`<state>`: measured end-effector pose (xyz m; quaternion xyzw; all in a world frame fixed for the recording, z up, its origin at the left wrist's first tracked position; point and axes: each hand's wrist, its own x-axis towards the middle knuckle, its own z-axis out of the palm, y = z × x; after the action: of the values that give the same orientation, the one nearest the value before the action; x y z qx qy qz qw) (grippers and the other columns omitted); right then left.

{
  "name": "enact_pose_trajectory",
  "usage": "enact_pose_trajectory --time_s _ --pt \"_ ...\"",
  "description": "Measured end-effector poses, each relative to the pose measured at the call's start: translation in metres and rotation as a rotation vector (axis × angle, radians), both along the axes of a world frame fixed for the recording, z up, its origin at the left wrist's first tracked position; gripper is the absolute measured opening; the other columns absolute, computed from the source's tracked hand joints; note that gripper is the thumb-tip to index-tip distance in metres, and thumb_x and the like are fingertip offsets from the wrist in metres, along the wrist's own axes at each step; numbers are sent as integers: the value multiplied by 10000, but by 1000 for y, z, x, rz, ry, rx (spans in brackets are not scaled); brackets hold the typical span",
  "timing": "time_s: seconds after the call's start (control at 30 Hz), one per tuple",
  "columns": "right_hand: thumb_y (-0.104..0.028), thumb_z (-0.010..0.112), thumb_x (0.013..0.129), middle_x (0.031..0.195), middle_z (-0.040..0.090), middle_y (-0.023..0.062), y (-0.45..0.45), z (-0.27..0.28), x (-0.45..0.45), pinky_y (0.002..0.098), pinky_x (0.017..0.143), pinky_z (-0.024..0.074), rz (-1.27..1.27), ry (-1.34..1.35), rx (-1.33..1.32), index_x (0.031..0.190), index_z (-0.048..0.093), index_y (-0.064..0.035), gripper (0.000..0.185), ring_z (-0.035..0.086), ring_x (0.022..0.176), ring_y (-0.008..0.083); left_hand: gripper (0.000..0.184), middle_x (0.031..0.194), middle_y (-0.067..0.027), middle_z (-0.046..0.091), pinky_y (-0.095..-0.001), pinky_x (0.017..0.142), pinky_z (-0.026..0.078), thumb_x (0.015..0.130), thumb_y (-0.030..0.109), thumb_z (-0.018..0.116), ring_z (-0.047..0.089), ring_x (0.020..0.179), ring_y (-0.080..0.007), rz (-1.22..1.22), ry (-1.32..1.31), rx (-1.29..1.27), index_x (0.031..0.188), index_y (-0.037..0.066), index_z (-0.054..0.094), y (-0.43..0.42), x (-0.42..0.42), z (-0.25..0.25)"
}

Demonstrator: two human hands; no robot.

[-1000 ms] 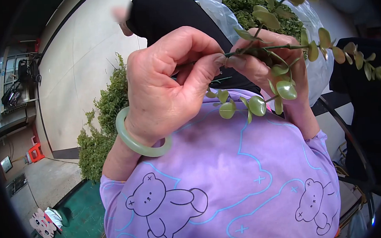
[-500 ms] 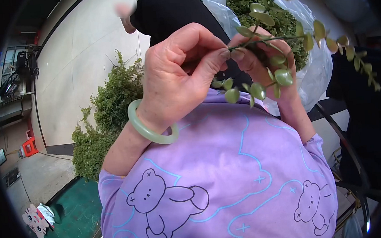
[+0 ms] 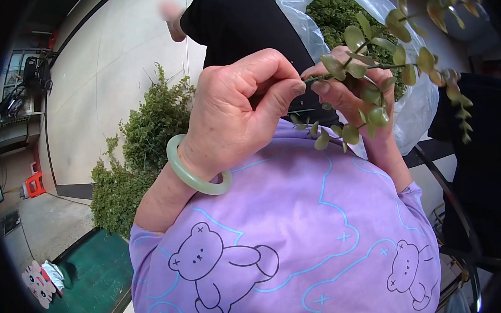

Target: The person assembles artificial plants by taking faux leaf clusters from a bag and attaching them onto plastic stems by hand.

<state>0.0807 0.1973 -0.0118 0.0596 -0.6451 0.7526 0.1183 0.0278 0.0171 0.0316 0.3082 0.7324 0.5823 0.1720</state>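
My left hand (image 3: 233,109), with a pale green bangle at its wrist, pinches the end of a thin green stem between thumb and forefinger. Close to its right, my right hand (image 3: 350,93) is closed round the same leafy sprig (image 3: 403,67). Branches with round green leaves spread from my right hand to the upper right and hang below it. The fingertips of both hands nearly meet at the stem. My right hand's fingers are partly hidden by leaves.
A clear plastic bag (image 3: 419,103) of small-leaved greenery stands beyond my right hand. Piled greenery (image 3: 146,145) lies left of my left arm. A green surface (image 3: 97,280) with a cartoon figure (image 3: 39,284) is at the lower left. A red stool (image 3: 35,184) is farther off.
Both hands have shifted slightly right and down from half a second ago, still at the stem. The sprig has turned, and its branches now spread differently at the upper right.
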Motion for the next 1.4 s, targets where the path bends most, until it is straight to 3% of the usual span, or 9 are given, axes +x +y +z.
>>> enact_pose_trajectory --time_s 0.5,0.57,0.7,0.87,1.03,1.1,1.17,1.27,1.4 --pt "12 671 767 794 622 48 1 -2 1 218 622 458 139 -1 148 906 648 23 142 579 721 95 86 654 -2 548 -169 524 410 860 42 571 517 584 -39 -37 9 -127 797 -16 569 -6 0 0" --pt "8 666 758 940 616 82 -2 -6 -14 233 674 483 207 126 227 1098 573 -22 354 600 765 140 87 653 -6 560 -165 528 407 866 59 566 514 580 -40 38 -78 -13 813 -9 575 -21 -10 -6" --pt "35 634 700 1014 620 71 -20 5 -32 267 681 486 -67 67 540 1175 535 -40 491 603 763 157 173 685 -43 596 -157 445 273 890 92 520 401 495 -16 589 91 272 1037 6 549 -136 -63 -43" --pt "-59 642 741 865 604 159 -55 5 -21 378 637 489 460 57 1179 962 597 13 236 601 721 323 261 677 -86 622 -165 409 290 864 73 521 385 452 -31 1231 -76 271 1113 -7 516 -314 -87 -126" --pt "-35 610 749 815 606 153 -81 -1 -37 372 654 502 558 -51 1309 957 598 21 216 610 692 308 152 758 -104 663 -319 546 463 825 155 575 592 588 -180 1676 158 -440 855 26 649 -367 -101 -258" --pt "-13 616 722 798 594 151 -82 -3 -41 373 627 489 559 -68 1226 948 597 28 230 604 678 312 161 822 -138 658 -374 674 486 804 184 564 639 719 -264 1544 272 -686 770 80 682 -362 -86 -327" --pt "-16 621 727 790 600 143 -83 4 -44 357 634 503 557 -166 1199 922 610 29 200 614 677 291 209 931 -120 647 -363 789 496 780 171 546 624 883 -289 966 -152 -1241 901 247 699 -369 -59 -405" --pt "-5 627 718 762 593 129 -83 10 -44 333 608 500 519 -229 1157 881 623 21 165 612 655 267 300 1067 -46 629 -347 851 481 749 147 621 598 986 -255 1045 -531 -1239 1024 257 666 -328 -28 -414" --pt "8 628 712 725 578 112 -74 10 -43 304 554 470 423 -112 1019 841 627 3 129 592 615 243 320 1080 -58 623 -355 848 474 763 207 602 589 999 -263 1090 -469 -1133 1077 257 640 -318 -19 -398"
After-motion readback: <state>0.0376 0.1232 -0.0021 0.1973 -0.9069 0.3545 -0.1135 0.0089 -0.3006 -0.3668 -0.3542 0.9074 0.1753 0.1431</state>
